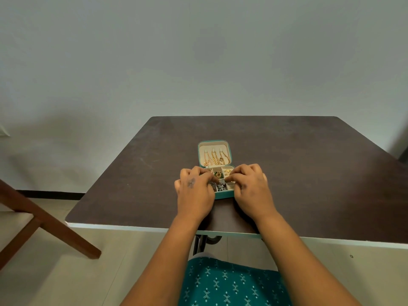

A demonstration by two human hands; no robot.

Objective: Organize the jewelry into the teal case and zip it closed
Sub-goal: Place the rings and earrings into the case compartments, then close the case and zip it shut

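- Head view, case (224,195): teal, small, lying open flat near the middle of the dark worktop (309,173); lid (214,144) folded back away from the person, tray nearest them. Likely light and semi-rigid; it may slide when pushed, so steady it by the outer wall.
- Chains (217,159): gold, several hung side by side in the lid. Limp and prone to tangling; best lifted by one end or the clasp.
- Tray pieces: gold pieces (218,174) in the far compartments, silver stone-set pieces (221,185) in the near ones. Small, hard and fiddly; a fingertip pinch at an edge suits them. Stones may snag.
- Left hand (194,191): over the tray's left side, fingers curled down into it; whether they pinch anything cannot be told.
- Right hand (251,187): over the tray's right side, fingers curled with tips together at the middle compartments; a held piece cannot be made out.
- Zip: not discernible; judged still undone, since the lid lies open.
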